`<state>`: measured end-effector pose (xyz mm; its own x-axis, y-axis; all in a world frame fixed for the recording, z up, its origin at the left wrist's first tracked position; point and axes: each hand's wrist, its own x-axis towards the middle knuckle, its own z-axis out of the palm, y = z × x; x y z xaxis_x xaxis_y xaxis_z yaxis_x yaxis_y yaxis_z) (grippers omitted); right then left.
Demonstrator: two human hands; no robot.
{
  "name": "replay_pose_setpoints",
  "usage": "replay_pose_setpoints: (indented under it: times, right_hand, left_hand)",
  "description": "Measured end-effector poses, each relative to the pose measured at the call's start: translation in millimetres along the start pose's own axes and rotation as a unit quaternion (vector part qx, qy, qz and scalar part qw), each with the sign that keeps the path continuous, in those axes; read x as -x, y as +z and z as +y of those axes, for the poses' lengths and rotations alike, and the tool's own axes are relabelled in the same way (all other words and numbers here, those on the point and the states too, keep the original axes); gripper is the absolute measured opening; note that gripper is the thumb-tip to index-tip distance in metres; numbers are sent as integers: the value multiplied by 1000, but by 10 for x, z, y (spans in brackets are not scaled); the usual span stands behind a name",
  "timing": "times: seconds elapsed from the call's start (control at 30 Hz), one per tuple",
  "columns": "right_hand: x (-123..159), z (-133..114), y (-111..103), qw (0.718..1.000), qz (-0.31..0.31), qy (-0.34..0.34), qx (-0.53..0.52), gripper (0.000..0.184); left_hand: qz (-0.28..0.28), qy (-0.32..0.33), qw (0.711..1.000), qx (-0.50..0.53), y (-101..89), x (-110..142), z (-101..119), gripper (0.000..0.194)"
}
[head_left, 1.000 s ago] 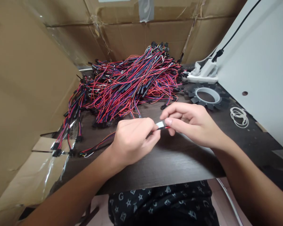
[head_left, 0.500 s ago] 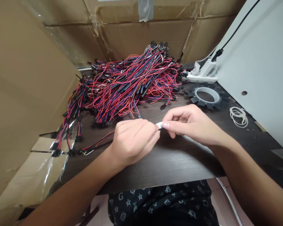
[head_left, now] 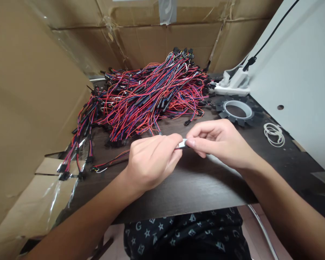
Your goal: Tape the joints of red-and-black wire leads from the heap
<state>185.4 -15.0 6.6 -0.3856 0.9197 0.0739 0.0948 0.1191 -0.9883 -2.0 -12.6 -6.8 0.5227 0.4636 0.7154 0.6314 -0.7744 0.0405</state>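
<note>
your left hand [head_left: 153,159] and right hand [head_left: 219,142] pinch the wire harness [head_left: 109,164] either side of its white strip [head_left: 182,144], over the table [head_left: 195,187]; probably light and limp, best held beside that strip.

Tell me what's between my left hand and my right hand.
The head view shows a small white piece between your left hand and right hand.

Two hands [head_left: 153,160] [head_left: 220,144]; one white rectangular tab [head_left: 182,143]. One white power strip [head_left: 233,89]; one round white ring [head_left: 249,112]; one coiled white cord [head_left: 281,138].
</note>
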Motion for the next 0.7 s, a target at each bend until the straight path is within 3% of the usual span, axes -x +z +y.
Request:
replay_pose_setpoints:
  times: [0.17,0.47,0.7]
  right_hand:
    - [5,36,20,1000,12,-29,5,21]
    - [-7,52,9,999,8,-32,-27,24]
    - [-5,56,14,999,20,-24,-14,23]
  left_hand:
    - [15,-18,1000,15,-7,-17,10,8]
    - [-64,64,995,30,-35,-57,-54,10]
    - [-59,54,995,59,-34,-73,-57,11]
